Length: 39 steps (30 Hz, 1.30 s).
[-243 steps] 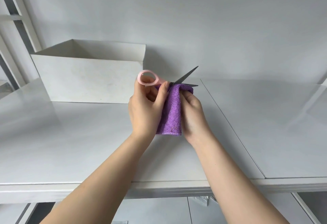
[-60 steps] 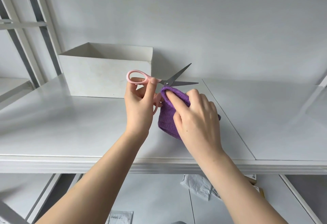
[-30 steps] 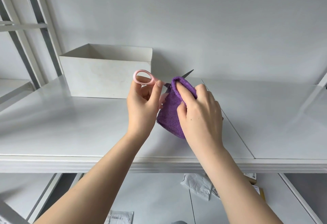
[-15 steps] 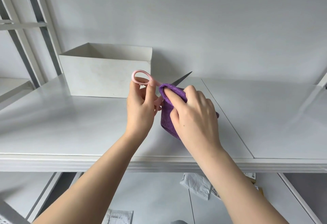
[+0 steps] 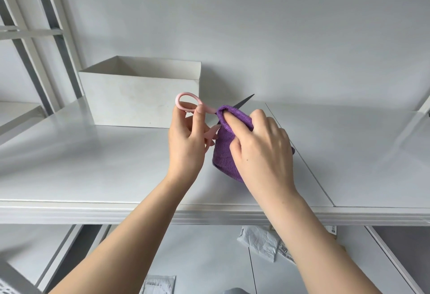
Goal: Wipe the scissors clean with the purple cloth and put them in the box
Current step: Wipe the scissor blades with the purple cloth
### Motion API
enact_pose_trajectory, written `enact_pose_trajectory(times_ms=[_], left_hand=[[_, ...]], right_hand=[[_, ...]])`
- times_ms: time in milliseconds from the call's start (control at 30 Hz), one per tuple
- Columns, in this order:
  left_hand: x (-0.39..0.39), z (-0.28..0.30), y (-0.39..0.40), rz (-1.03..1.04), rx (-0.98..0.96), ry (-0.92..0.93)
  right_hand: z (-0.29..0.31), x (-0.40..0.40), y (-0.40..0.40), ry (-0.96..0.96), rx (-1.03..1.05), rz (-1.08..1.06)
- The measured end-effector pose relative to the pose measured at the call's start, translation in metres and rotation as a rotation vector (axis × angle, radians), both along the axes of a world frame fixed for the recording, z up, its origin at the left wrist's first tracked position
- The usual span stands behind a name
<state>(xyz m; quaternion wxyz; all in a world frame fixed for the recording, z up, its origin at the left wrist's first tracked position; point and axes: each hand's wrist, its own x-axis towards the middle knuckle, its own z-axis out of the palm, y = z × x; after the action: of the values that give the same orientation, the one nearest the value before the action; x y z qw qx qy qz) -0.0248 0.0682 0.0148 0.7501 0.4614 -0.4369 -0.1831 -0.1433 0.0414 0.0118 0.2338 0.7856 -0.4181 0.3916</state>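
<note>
My left hand (image 5: 186,140) grips the pink handles of the scissors (image 5: 188,105), held above the white shelf with the blades open. One dark blade tip (image 5: 246,100) pokes out past the purple cloth (image 5: 224,149). My right hand (image 5: 260,147) holds the cloth folded over the blades, index finger pressing it near the pivot. The lower blade is hidden by cloth. The open white box (image 5: 139,100) stands behind and to the left of my hands, against the wall.
The white shelf top (image 5: 93,165) has a seam (image 5: 302,154) running along its right part. A metal rack frame (image 5: 46,38) rises at the left. Grey mailer bags (image 5: 263,242) lie on the floor below the shelf edge.
My right hand slid the cloth back and forth along the blades; it now sits slightly further out than half a second ago. The left hand keeps its hold on the handles.
</note>
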Motion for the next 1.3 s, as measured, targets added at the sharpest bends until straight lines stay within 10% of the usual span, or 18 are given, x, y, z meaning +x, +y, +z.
enact_pose_trajectory(times_ms=[1300], left_hand=[[0.01, 0.004, -0.002, -0.026, -0.035, 0.1]], right_hand=[[-0.01, 0.01, 0.001, -0.098, 0.018, 0.07]])
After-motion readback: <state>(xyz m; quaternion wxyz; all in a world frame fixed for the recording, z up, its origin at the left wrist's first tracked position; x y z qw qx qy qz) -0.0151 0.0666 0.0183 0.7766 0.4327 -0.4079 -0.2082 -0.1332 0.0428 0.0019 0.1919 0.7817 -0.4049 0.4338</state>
